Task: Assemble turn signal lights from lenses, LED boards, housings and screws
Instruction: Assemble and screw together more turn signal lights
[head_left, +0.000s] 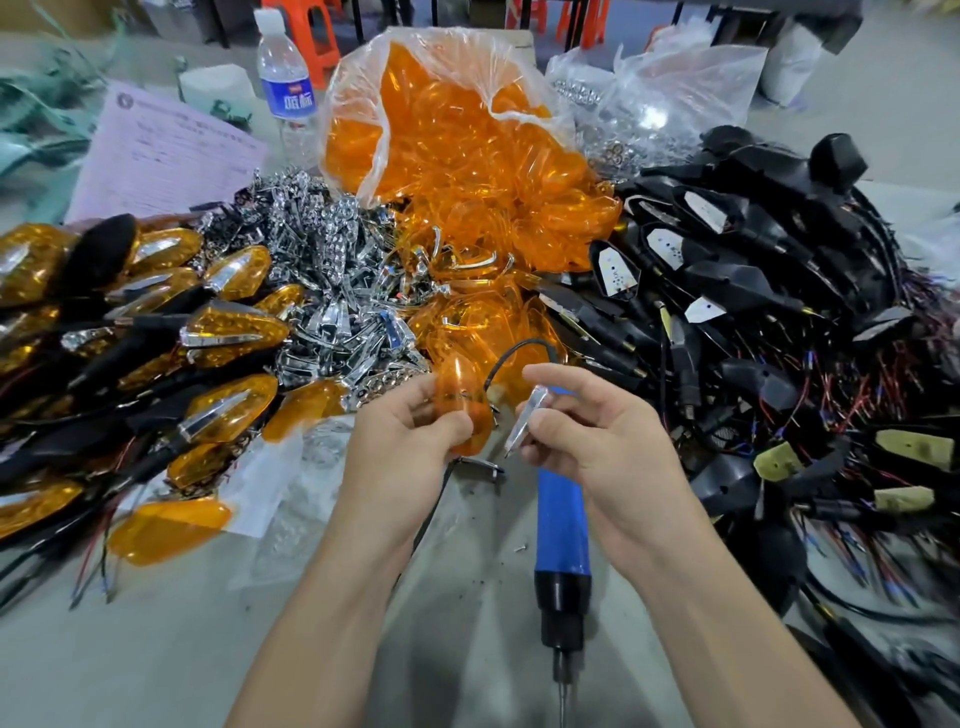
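Note:
My left hand (410, 436) grips an orange lens (461, 400) at the middle of the table, thumb across its lower edge. Just to its right, my right hand (582, 431) pinches a narrow chrome trim strip (524, 418), tilted with its tip pointing down toward the lens. The two parts are close but apart. Below my hands a blue electric screwdriver (562, 525) lies on the table, bit toward me. Loose orange lenses spill from a clear bag (457, 135) behind.
Finished orange lights (156, 338) are piled at left. Chrome reflector parts (322, 275) lie in a heap at centre left. Black housings with LED boards and wires (753, 312) fill the right. A water bottle (288, 83) and a paper sheet (166, 156) stand behind.

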